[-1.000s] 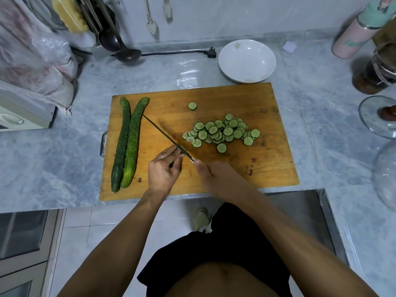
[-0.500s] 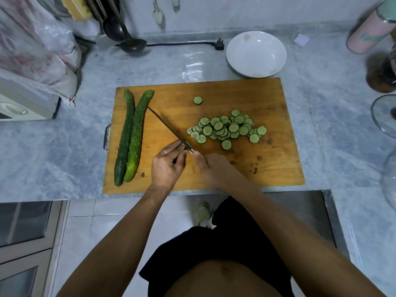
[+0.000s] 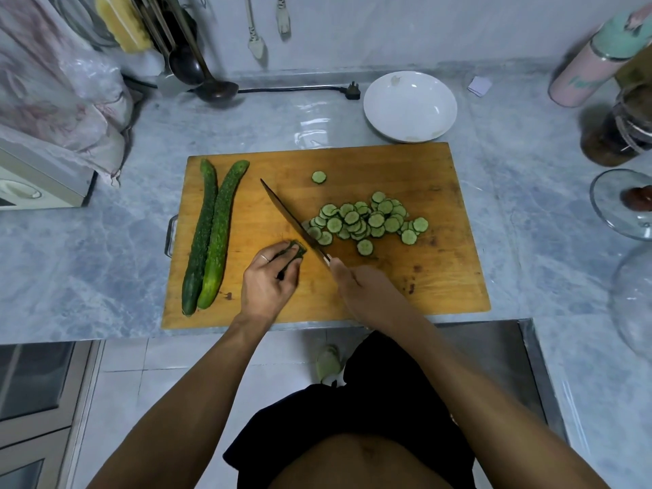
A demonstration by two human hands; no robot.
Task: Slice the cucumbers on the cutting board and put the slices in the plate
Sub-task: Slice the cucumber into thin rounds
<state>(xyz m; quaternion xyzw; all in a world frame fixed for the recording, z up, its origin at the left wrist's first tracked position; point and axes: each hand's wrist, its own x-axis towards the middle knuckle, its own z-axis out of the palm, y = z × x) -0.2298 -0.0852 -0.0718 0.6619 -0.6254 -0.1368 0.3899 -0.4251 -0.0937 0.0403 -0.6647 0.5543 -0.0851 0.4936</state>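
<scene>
Nearest the body, the left hand (image 3: 270, 281) curls over a short cucumber stub (image 3: 295, 251), fingers bent around it and pinning it to the cutting board (image 3: 441, 277). Just to its right, the right hand (image 3: 363, 291) is wrapped around the handle of a knife (image 3: 289, 217), whose blade runs away from the hand on a slant, its edge right against the stub's cut face.

Beyond the blade, on the right hand's side, lies the heap of slices (image 3: 367, 220), overlapping one another, with one stray slice (image 3: 318, 177) farther out. On the far side of the left hand two whole cucumbers (image 3: 211, 234) lie side by side, touching, untouched by the knife. Past the board's far edge, out ahead of the right hand, sits the white plate (image 3: 410, 106), with no slices in it.

The step in hand looks like the last few cuts on the first cucumber. The stub is short, so fingertips sit close to the edge; the next cut calls for tucked knuckles and thin, careful strokes, or dropping the end altogether. Two cucumbers and the whole transfer to the plate remain.
</scene>
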